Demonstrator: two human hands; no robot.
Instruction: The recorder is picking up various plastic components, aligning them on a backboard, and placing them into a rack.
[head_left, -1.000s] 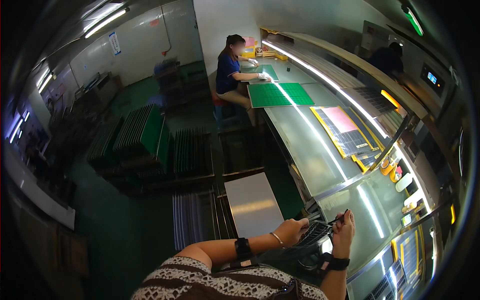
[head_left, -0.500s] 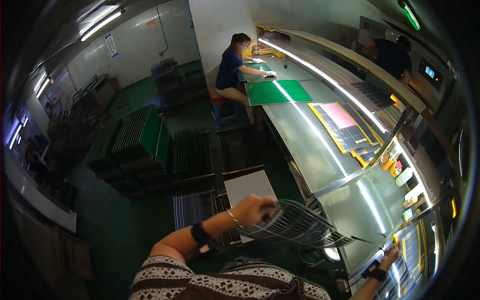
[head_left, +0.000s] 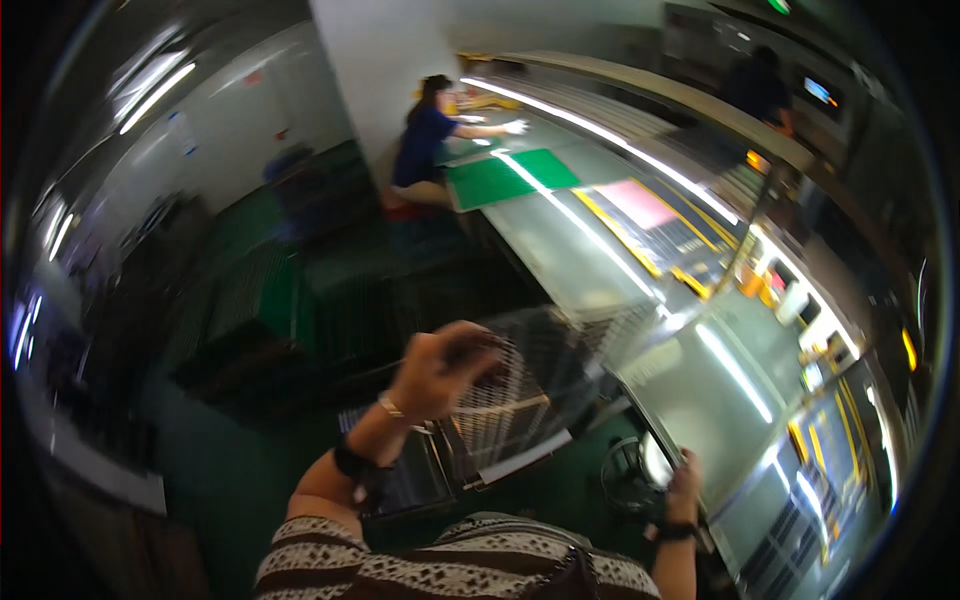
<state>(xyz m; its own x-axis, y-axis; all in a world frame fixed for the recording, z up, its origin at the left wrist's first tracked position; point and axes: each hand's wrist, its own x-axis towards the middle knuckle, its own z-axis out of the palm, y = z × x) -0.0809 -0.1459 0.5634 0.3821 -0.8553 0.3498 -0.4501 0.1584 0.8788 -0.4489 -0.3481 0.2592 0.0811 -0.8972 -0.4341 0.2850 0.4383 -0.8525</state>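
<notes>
My left hand [head_left: 440,370] is raised in front of me, its fingers closed at the near left edge of a thin dark sheet with a grid pattern [head_left: 585,350]. Motion smears the sheet, which looks partly see-through and stretches right toward the workbench [head_left: 690,385]. Below it, a pale board [head_left: 525,458] shows in part. My right hand [head_left: 685,485] is at the front edge of the bench, apart from the sheet as far as I can see. Blur hides whether its fingers grip anything.
A green gridded panel [head_left: 515,178] and yellow-edged panels with a pink sheet [head_left: 635,203] lie along the bench. Bottles [head_left: 790,303] stand under the strip light. A co-worker [head_left: 430,145] sits at the far end. Racks of green panels [head_left: 265,300] stand left; a round stool [head_left: 655,460] is near the bench.
My left hand has moved left and up with the gridded sheet, which now spreads out farther ahead. My right hand has come back left from the panels to the bench's front edge. The view has shifted.
</notes>
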